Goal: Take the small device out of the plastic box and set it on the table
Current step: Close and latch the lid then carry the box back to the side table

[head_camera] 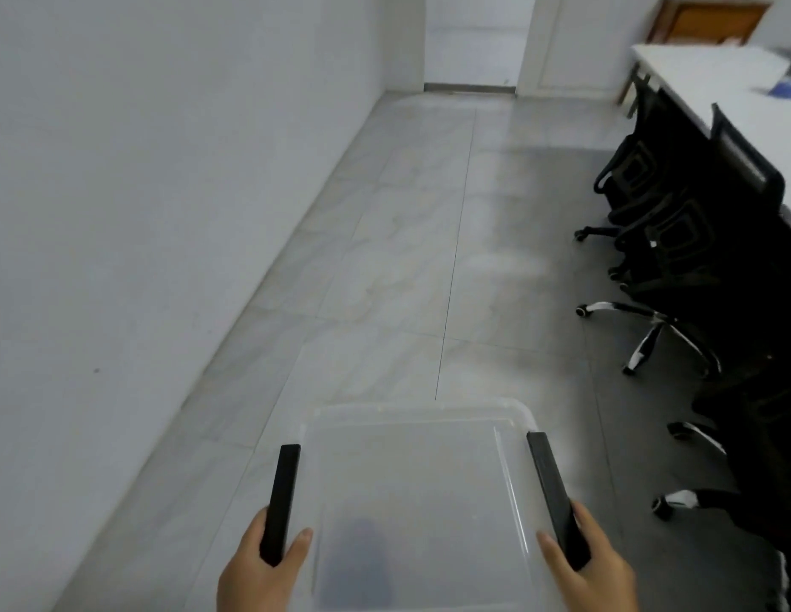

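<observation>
- The left hand (pixel 263 567) is closed around the black handle (pixel 281 503) on the box's left side, thumb lying along the inner edge; the right hand (pixel 588 563) grips the matching handle (pixel 554 499) on the right side the same way.
- Between the two hands hangs the clear plastic box (pixel 411 488), lid on, carried above the floor with its long axis running away from the person.
- A dim bluish-dark shape (pixel 360 563) shows through the lid at the near end, a little nearer the left hand; it is likely the small device, but it is too blurred to tell.
- Both hands are taken up with carrying, so neither can reach inside until the box is set down and opened.
- Ahead lies bare tiled floor (pixel 429 258), a white wall to the left.
- To the right and further off, black office chairs (pixel 658 267) stand against a long white table (pixel 716 81), blocking its near edge.
</observation>
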The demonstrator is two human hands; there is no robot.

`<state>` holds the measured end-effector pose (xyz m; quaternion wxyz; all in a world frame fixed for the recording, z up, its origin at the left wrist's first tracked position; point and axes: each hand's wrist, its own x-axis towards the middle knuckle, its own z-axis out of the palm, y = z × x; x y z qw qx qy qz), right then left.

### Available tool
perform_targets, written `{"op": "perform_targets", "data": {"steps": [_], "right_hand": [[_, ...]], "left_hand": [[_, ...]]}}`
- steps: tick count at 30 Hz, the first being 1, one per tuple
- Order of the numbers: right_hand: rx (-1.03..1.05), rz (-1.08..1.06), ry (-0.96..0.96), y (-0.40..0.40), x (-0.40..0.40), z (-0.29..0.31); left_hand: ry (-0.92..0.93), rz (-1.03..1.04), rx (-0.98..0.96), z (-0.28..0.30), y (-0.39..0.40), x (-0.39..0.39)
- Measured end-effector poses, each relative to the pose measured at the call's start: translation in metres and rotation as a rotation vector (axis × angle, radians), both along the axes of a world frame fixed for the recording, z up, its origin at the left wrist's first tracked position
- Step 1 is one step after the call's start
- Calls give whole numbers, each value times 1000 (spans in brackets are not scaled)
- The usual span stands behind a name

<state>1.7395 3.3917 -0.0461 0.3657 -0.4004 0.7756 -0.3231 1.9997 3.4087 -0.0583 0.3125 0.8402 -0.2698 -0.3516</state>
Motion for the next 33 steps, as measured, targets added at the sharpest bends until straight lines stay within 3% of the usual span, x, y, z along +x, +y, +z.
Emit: {"op": "perform_targets", "data": {"steps": [6,15,26,33], "right_hand": [[-28,-26,-17,-176,24,12],[-20,-287,8,-413,18,7],[21,-207,13,-763,-51,13],[89,-161,34,-972,-62,-8]], "left_hand": [[16,-116,-59,7,-195,28],[34,-280,-42,4,-477,13],[21,-249,-35,18,-818,-51],[45,-175,-15,-2,-1016,-61]]}}
